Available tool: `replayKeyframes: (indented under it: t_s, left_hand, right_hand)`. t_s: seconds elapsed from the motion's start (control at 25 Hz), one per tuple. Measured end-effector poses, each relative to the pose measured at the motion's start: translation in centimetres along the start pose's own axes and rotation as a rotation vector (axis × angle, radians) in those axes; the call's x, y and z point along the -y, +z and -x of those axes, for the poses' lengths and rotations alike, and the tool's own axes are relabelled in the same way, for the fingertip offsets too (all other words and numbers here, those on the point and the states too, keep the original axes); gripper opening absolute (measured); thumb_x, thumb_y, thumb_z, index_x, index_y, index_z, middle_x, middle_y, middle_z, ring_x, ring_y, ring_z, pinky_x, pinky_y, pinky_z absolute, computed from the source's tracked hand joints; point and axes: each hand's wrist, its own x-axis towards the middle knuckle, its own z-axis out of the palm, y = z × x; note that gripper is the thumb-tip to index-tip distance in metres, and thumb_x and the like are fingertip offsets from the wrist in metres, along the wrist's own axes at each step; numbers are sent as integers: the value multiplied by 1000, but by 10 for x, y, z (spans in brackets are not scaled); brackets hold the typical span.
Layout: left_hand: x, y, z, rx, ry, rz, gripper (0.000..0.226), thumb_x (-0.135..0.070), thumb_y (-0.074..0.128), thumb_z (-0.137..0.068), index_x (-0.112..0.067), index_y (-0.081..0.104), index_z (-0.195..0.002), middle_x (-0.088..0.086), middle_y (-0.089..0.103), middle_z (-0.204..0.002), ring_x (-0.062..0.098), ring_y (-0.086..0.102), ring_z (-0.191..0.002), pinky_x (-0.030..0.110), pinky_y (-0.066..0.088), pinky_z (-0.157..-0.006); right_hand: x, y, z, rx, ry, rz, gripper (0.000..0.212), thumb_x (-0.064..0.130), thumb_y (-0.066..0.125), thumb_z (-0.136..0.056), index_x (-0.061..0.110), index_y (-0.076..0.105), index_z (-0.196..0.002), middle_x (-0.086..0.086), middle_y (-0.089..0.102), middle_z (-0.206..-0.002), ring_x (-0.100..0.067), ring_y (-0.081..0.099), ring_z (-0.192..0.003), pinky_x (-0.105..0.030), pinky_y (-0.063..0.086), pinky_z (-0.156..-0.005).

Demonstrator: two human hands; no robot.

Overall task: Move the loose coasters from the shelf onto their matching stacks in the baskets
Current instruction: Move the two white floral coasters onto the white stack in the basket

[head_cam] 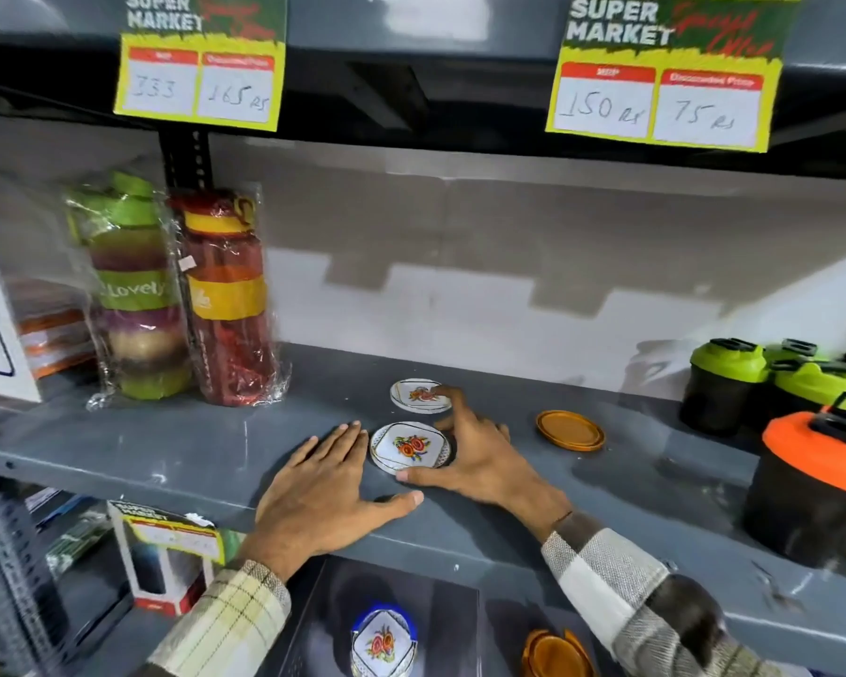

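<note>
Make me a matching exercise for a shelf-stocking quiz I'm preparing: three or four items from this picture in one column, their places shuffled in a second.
Things:
1. Near white round floral coaster
2. Far white round floral coaster
3. Flat orange round coaster
4. Orange-lidded dark plastic jar

Places:
A. Shelf's right end
B. Lying alone, right of both hands
C. Between the left hand and right hand
D. Under the right hand's fingertip, further back

Pairs: 1-C, 2-D, 3-B, 4-A
</note>
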Motion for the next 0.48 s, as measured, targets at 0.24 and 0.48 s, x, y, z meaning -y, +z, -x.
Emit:
replayKeyframes:
  t_s: [0.24, 0.48]
  left_hand:
    - [2, 0, 0, 18, 5, 1, 130, -101, 10, -59, -19, 6, -159, -9, -2, -167, 3, -5, -150, 31, -5, -122]
    - [2, 0, 0, -23, 9, 6, 129, -100, 13, -60, -18, 12, -159, -8, 6, -167, 4, 0, -151, 28, -4, -121]
  right_hand:
    - [2, -21, 19, -236, -34, -66, 107, 64, 90, -55, 39, 25, -136, 15, 68, -120, -20, 62, -124, -43, 34, -103]
    - [31, -62, 74, -599, -199, -77, 104, 70, 83, -53, 57, 20, -134, 32, 50, -133, -6, 58, -119, -38, 32, -94]
